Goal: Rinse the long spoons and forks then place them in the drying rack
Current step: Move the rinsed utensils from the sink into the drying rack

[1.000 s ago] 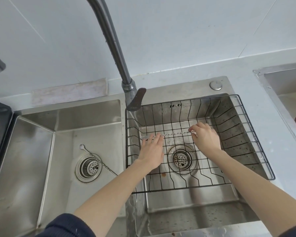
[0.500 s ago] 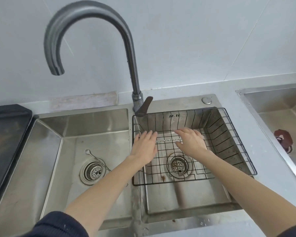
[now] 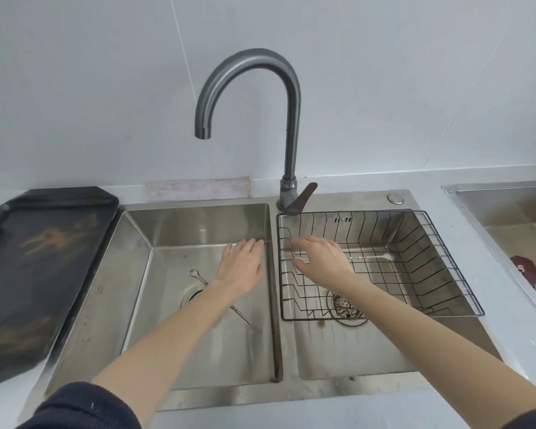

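Over left basin: one spoon (image 3: 195, 274) | rack (image 3: 446, 261): one utensil (image 3: 372, 257)

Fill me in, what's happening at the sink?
A person is washing long cutlery. One piece already lies in the wire rack over the right basin. Another lies in the left basin, by the drain. Both hands are empty: left hand over the left basin, right hand over the rack. No water runs from the tap.

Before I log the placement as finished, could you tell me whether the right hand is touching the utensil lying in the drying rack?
Cannot tell. In the head view the right hand hides the near end of the utensil in the drying rack.
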